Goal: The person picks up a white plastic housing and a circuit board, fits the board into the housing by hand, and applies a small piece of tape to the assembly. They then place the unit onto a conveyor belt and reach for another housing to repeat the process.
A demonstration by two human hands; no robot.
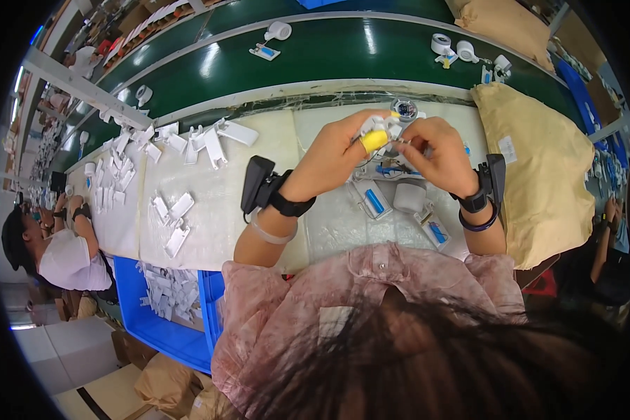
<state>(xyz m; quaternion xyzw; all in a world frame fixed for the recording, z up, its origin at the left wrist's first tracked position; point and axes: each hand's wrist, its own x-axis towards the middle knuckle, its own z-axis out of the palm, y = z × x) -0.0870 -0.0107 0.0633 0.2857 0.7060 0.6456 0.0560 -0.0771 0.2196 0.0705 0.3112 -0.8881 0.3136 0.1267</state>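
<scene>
My left hand [329, 157] is closed around a small white plastic device with an open round head [404, 108], whose inside looks dark and metallic. A yellow wrap [374, 141] sits at that hand's thumb. My right hand [435, 149] is pinched close against the same device, at what look like thin wires; its fingertips partly hide the spot. Just below the hands lie an open white housing with a blue cylindrical cell [374, 201], a white round part [409, 197] and another housing with a blue cell [435, 232].
White plastic covers [213, 143] are scattered to the left. A blue bin [134, 301] of white parts stands lower left. Beyond the table runs a green conveyor [329, 52] carrying several devices. A tan sack [539, 175] lies right. Another person [70, 255] works at far left.
</scene>
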